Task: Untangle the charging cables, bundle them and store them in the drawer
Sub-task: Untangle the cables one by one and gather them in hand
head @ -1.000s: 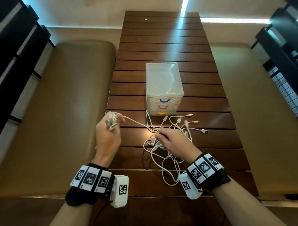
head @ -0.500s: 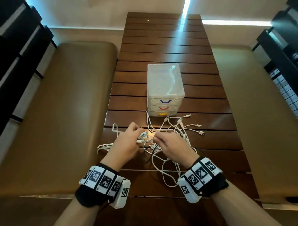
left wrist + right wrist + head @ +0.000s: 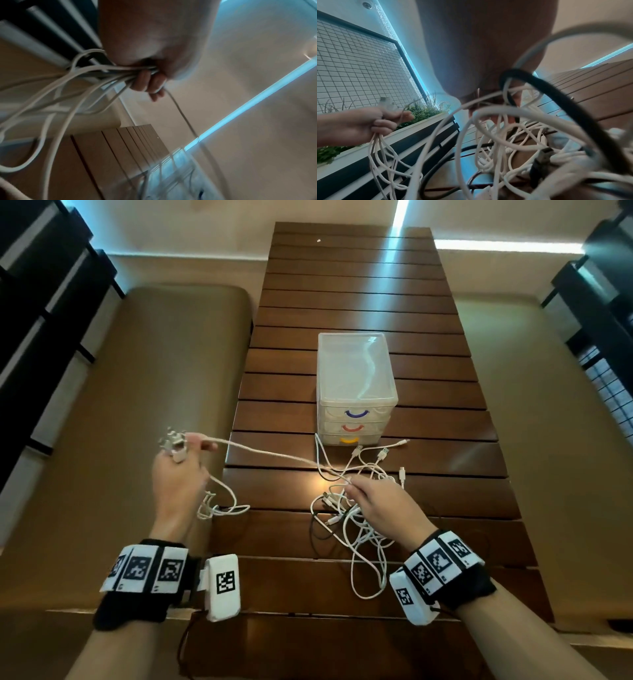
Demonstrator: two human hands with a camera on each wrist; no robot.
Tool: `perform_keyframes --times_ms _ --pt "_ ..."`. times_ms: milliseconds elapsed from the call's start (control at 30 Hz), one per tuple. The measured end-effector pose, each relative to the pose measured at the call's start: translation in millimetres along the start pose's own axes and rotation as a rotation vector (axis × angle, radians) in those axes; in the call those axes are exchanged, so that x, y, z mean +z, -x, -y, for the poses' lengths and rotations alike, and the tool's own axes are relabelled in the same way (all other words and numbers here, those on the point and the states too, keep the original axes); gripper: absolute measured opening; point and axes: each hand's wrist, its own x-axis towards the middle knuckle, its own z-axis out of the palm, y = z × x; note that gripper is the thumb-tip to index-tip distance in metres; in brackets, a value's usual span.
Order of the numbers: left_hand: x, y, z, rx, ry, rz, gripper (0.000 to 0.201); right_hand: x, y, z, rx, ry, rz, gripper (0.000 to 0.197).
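A tangle of white charging cables (image 3: 359,508) with one black cable (image 3: 556,94) lies on the slatted wooden table (image 3: 342,302), in front of a small clear drawer unit (image 3: 356,392) with blue, red and yellow handles. My left hand (image 3: 178,474) is raised off the table's left edge and grips a bunch of white cables (image 3: 102,73) with plugs sticking up. One cable (image 3: 274,455) runs taut from it to my right hand (image 3: 380,501), which rests on the tangle and pinches that strand. All three drawers look closed.
Padded tan benches (image 3: 154,371) flank the table on both sides. Dark slatted backrests (image 3: 41,302) stand at the far left and right. A planter with green plants (image 3: 423,112) shows behind the left hand in the right wrist view.
My left hand has swung from the tangle up and out to the left, pulling a white cable taut. The right hand stays on the pile.
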Motion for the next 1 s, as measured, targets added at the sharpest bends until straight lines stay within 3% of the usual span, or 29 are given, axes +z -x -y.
perform_keyframes --times_ms 33,100,167,233,333,433,567,667,800,1000 --pt "-1.1 -0.7 6.5 0.041 -0.137 0.002 0.025 0.1 0.0 1.0 -0.006 0.01 0.002 0.031" --pt "7.0 11.3 7.0 0.225 -0.357 0.081 0.041 0.6 -1.7 5.8 -0.025 0.061 0.009 0.031" --pt "26.8 33.1 -0.1 0.349 -0.422 0.315 0.06 0.8 -5.0 14.8 -0.06 0.094 0.02 0.028" --pt "48.7 52.2 0.5 0.363 -0.47 0.579 0.071 0.2 -8.2 24.5 -0.097 0.118 0.024 0.022" --pt "69.0 66.9 8.2 0.391 -0.639 0.718 0.056 0.2 -9.2 31.2 -0.117 0.131 0.027 0.022" --pt "61.5 58.7 6.6 0.35 -0.661 0.616 0.022 1.8 -5.9 28.9 -0.11 0.16 0.069 0.025" --pt "34.0 33.1 9.2 0.317 -0.46 0.314 0.025 6.0 -5.5 20.5 -0.056 0.199 0.078 0.032" --pt "9.4 17.9 1.1 0.184 -0.237 0.07 0.036 4.6 -5.0 12.8 0.005 0.176 0.06 0.034" --pt "-22.8 3.6 2.8 0.171 -0.286 0.015 0.031 0.5 -4.3 7.6 0.008 0.128 0.073 0.03" --pt "-73.7 -16.0 30.0 0.013 -0.356 -0.155 0.034 2.4 -6.2 7.6 -0.001 0.165 0.105 0.024"
